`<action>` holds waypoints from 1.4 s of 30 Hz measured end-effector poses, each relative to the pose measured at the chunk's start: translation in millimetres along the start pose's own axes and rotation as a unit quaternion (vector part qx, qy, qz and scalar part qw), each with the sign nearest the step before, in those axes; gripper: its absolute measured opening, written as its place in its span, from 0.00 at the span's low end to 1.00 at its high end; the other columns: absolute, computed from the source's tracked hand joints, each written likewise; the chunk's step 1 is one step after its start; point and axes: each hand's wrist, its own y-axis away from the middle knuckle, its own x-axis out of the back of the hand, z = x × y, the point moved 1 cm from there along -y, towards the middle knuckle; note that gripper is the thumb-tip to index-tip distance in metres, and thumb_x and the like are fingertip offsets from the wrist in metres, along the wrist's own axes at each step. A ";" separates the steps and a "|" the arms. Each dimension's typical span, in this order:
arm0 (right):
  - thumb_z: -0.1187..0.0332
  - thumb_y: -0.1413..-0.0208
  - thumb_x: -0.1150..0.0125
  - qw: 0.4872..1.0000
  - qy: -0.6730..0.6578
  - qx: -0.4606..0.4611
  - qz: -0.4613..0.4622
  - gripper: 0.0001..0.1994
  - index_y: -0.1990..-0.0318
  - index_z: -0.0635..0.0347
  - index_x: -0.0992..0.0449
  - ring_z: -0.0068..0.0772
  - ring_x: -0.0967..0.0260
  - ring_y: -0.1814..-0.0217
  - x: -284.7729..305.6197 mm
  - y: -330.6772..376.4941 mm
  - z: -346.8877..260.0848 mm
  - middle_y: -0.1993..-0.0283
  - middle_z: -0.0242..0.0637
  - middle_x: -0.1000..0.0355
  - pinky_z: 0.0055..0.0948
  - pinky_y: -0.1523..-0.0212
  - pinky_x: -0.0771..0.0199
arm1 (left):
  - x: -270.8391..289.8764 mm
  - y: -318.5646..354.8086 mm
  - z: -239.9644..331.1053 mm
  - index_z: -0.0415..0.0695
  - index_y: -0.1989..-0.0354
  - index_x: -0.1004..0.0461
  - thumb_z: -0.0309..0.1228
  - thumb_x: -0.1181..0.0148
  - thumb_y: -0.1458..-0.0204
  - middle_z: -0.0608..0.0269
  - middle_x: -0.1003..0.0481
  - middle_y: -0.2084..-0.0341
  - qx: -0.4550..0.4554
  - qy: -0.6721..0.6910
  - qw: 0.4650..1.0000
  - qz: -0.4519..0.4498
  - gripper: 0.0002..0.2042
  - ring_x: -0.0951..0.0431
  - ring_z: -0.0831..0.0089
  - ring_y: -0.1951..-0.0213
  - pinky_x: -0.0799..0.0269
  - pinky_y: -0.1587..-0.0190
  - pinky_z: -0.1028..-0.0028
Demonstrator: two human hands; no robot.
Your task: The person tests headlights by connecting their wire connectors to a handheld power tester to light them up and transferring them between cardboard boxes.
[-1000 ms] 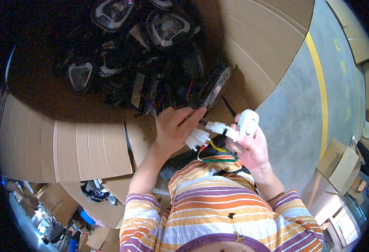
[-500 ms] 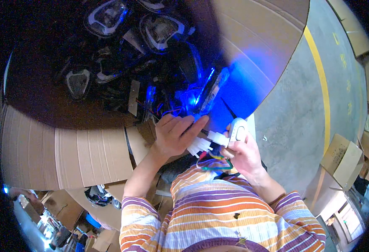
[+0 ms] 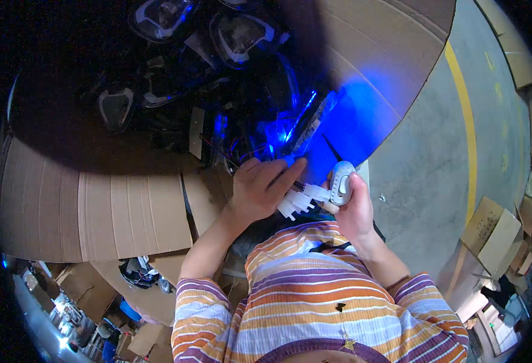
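My right hand is closed on a white and grey oval device, like a small remote, with the thumb along its right side. A thin dark spike shows just above it. My left hand has its fingers curled over a cluster of white plastic wire connectors; where they touch is partly hidden. One white connector spans the gap to the oval device, touching it or nearly so. Beyond my left fingers a blue light glows beside a long part in clear wrap.
A large cardboard box opens in front of me, holding several dark moulded parts with grey trim. Its right flap leans over grey floor with a yellow line. Smaller cartons stand at right; a black wire bundle lies lower left.
Both hands have shifted slightly up and right in the picture. My right thumb has moved from the device's front to its side. Red, yellow and green wires below the connectors no longer show.
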 end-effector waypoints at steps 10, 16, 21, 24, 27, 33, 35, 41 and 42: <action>0.59 0.53 0.64 0.997 -0.026 0.055 -0.047 0.13 0.65 0.58 0.41 0.23 0.43 0.76 5.6 1.2 -17.8 0.73 0.36 0.39 0.16 0.85 0.50 | 7.8 -31.4 -52.6 0.37 0.75 0.35 0.32 0.66 0.53 0.60 0.32 0.77 0.278 0.312 0.889 0.187 0.13 0.34 0.76 0.74 0.41 0.71 0.81; 0.53 0.57 0.62 0.998 0.006 0.059 0.001 0.19 0.68 0.62 0.40 0.22 0.43 0.81 5.1 13.7 -24.5 0.77 0.36 0.39 0.16 0.87 0.50 | 36.8 -25.9 -30.6 0.39 0.75 0.35 0.39 0.63 0.54 0.64 0.38 0.90 0.309 0.607 0.694 0.234 0.15 0.41 0.79 0.87 0.44 0.82 0.81; 0.54 0.57 0.62 0.997 0.048 0.054 -0.019 0.19 0.67 0.62 0.40 0.23 0.41 0.78 6.7 22.4 -26.2 0.76 0.36 0.38 0.18 0.83 0.43 | 76.0 -36.2 -50.9 0.41 0.77 0.34 0.40 0.65 0.52 0.73 0.46 0.92 0.380 0.359 0.813 0.255 0.16 0.49 0.85 0.87 0.55 0.85 0.85; 0.56 0.56 0.63 0.995 0.077 0.060 -0.017 0.16 0.66 0.60 0.41 0.21 0.42 0.75 -0.3 19.3 -26.5 0.74 0.35 0.40 0.15 0.82 0.44 | 60.1 -16.3 -25.6 0.41 0.78 0.33 0.43 0.66 0.53 0.74 0.44 0.92 0.379 0.447 0.804 0.096 0.19 0.49 0.86 0.88 0.56 0.86 0.85; 0.56 0.56 0.62 0.991 0.087 0.080 -0.056 0.16 0.67 0.61 0.41 0.22 0.42 0.73 4.3 20.2 -24.8 0.74 0.34 0.41 0.17 0.79 0.42 | 59.2 -7.3 -12.8 0.40 0.78 0.32 0.40 0.64 0.53 0.72 0.43 0.93 0.354 0.458 0.805 0.132 0.17 0.48 0.85 0.90 0.55 0.87 0.84; 0.56 0.57 0.61 0.989 0.115 0.074 -0.055 0.18 0.66 0.61 0.40 0.24 0.40 0.72 -0.5 15.4 -25.3 0.72 0.33 0.39 0.19 0.77 0.39 | 48.8 19.5 -33.6 0.40 0.76 0.32 0.32 0.59 0.54 0.75 0.45 0.94 0.494 0.407 0.767 0.040 0.11 0.49 0.88 0.89 0.57 0.87 0.85; 0.56 0.57 0.61 0.990 0.115 0.059 -0.050 0.18 0.66 0.61 0.40 0.23 0.40 0.72 -1.1 15.8 -23.2 0.72 0.34 0.40 0.19 0.77 0.39 | 44.4 35.5 -46.7 0.40 0.76 0.32 0.32 0.59 0.54 0.76 0.46 0.94 0.519 0.409 0.745 0.093 0.10 0.50 0.88 0.89 0.58 0.88 0.85; 0.57 0.56 0.61 0.985 0.147 0.029 -0.084 0.14 0.66 0.57 0.42 0.20 0.42 0.72 -3.0 13.1 -21.3 0.73 0.32 0.40 0.16 0.77 0.40 | 24.8 21.2 -75.4 0.37 0.75 0.32 0.29 0.53 0.58 0.71 0.39 0.90 0.583 0.371 0.717 0.090 0.07 0.42 0.84 0.86 0.48 0.84 0.82; 0.57 0.56 0.61 0.985 0.149 0.032 -0.082 0.14 0.66 0.57 0.42 0.20 0.42 0.72 -2.6 14.0 -20.9 0.73 0.32 0.40 0.16 0.77 0.40 | 14.6 13.1 -80.2 0.37 0.75 0.32 0.29 0.53 0.58 0.71 0.39 0.90 0.581 0.374 0.717 0.089 0.07 0.42 0.84 0.86 0.48 0.84 0.82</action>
